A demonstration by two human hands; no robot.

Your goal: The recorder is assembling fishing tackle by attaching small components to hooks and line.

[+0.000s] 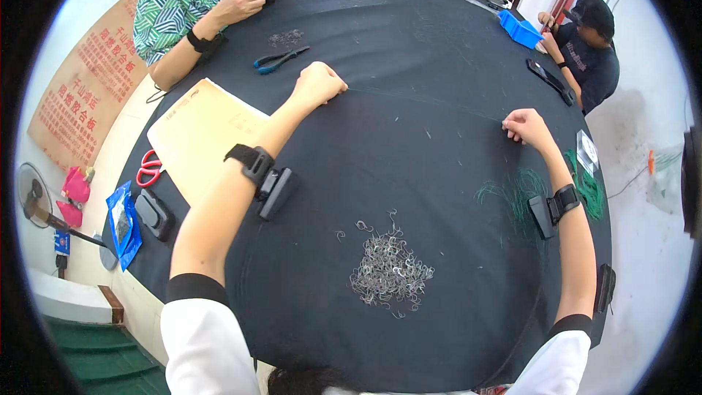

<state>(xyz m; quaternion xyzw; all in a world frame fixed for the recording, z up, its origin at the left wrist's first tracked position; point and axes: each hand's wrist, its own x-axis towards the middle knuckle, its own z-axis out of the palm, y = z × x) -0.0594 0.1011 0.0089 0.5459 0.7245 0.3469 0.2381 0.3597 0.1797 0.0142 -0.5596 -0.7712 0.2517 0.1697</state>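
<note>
A thin, pale fishing line (417,98) runs almost straight across the black cloth between my two raised hands. My left hand (319,83), arm stretched far forward, pinches its left end between closed fingers. At the other end, my right hand (528,129) grips the line with thumb and fingers pressed together. Whether a hook sits in either pinch is too small to tell. Close to me lies a heap of small metal fish hooks (391,271), apart from both hands. Loose green line (521,194) spreads beside my right wrist.
Blue-handled pliers (281,61) lie beyond my left hand, near another hook pile (286,38). A yellow envelope (205,139), red scissors (150,168) and a blue packet (123,225) are at left. Green line bundle (587,190) lies right. Two people work across the table (329,175).
</note>
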